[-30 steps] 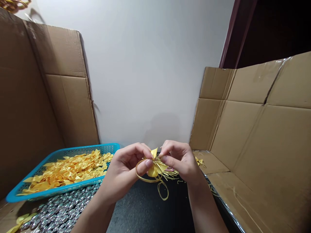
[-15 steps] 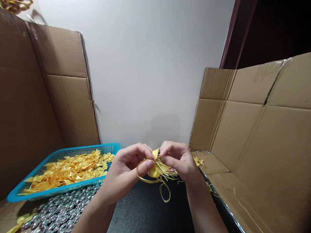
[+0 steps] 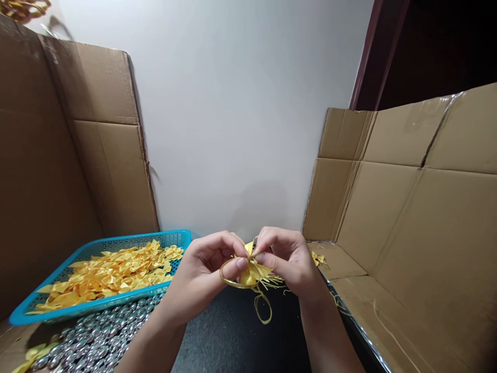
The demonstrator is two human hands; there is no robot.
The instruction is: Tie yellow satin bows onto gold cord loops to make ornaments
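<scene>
Between my two hands, in the middle of the view, is a yellow ribbon flower [image 3: 252, 273] with pointed petals. My left hand [image 3: 209, 264] pinches its left side between thumb and index finger. At the flower's centre, the thumb and index finger of my right hand [image 3: 285, 256] are closed, pinching it from the right. A thin gold-yellow cord [image 3: 265, 314] loops around the flower and hangs below it in a small ring. Fingertips hide much of the flower's middle, so what exactly is pinched there is hard to make out.
At left a blue plastic basket [image 3: 50, 312] holds many yellow ribbon pieces [image 3: 112, 272]. Silver beads [image 3: 97, 331] lie in front of it. Cut yellow strands lie behind my right hand. Cardboard panels [image 3: 104, 171] stand on both sides, before a pale wall [image 3: 233, 114].
My right fingertips have moved slightly left, closer to my left fingertips at the flower's centre. The cord loop around the flower has flattened and shifted a little.
</scene>
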